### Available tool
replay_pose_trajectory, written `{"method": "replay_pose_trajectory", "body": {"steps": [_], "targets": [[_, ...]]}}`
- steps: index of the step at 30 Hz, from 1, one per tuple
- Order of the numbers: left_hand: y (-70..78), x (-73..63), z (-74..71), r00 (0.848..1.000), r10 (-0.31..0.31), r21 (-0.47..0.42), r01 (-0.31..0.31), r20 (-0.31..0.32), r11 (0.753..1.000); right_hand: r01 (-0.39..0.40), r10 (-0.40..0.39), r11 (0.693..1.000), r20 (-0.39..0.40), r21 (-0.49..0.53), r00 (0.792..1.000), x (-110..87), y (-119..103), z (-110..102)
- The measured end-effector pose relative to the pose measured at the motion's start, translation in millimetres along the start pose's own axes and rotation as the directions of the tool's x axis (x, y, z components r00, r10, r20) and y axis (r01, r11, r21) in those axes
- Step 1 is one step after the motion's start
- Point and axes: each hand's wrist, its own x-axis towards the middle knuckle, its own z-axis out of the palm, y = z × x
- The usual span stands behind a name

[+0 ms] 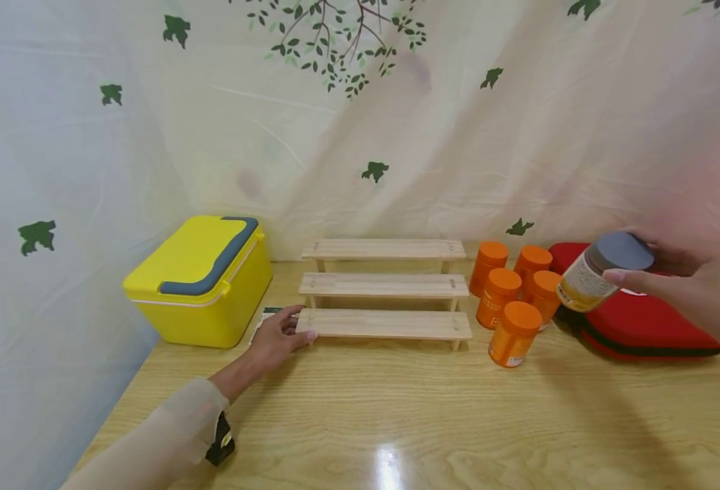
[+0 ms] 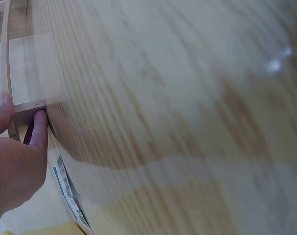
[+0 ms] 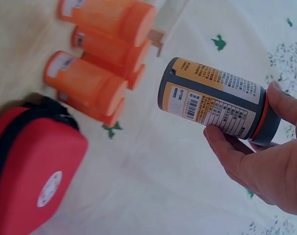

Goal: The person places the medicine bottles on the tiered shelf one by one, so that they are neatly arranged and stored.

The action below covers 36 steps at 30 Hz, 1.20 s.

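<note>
1. At the near side of the tabletop [image 1: 348,401], we see our left sleeve [image 1: 158,422], a black device [image 1: 221,441] under its cuff
2. Just beyond, our left hand [image 1: 277,337] pinches the left end of a stepped wooden rack [image 1: 384,323] at its lowest plank, one fingertip against the leg; a printed card [image 2: 70,193] lies beside it
3. Over to the right, our right hand [image 1: 706,282] is clamped on a grey-lidded jar [image 1: 589,275], tilted in the air before a red case [image 1: 642,330]; our two hands are well apart
4. Between rack and case, we have five orange bottles [image 1: 515,335] standing upright
5. Left of the rack stands a yellow box [image 1: 188,316], lid on
6. Behind everything hangs our leaf-printed cloth [image 1: 274,170]
</note>
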Motion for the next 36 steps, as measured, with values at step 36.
{"method": "replay_pose_trajectory", "body": {"steps": [36], "targets": [[-0.1, 0.3, 0.3, 1.000, -0.007, 0.035, 0.008, -0.015, 0.999, 0.108, -0.226, 0.919, 0.283, 0.378, 0.932, 118.7, -155, 108]]}}
